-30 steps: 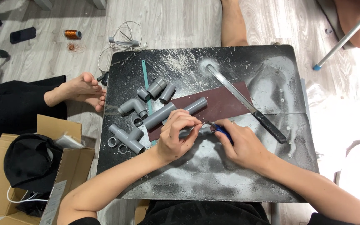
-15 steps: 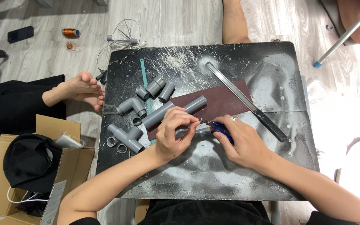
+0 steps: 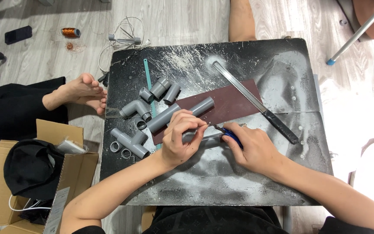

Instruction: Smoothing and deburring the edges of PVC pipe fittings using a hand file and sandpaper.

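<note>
A low, dark work table (image 3: 282,182), dusted with pale powder, stands on a light wood-plank floor (image 3: 187,21) that glares bright white toward the right. An open cardboard box (image 3: 72,173) with a black cap (image 3: 29,171) sits on the floor at lower left. A copper wire spool (image 3: 70,32), a loose wire tangle (image 3: 124,34) and a dark phone (image 3: 18,34) lie beyond the table's far edge.

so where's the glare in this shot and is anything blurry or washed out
Head view: the floor at the right edge is blown out to near white by strong light; the dusty black board shows pale hazy patches; the left hand, right hand and grey pipe between them are sharp; the corners bend slightly.
</note>
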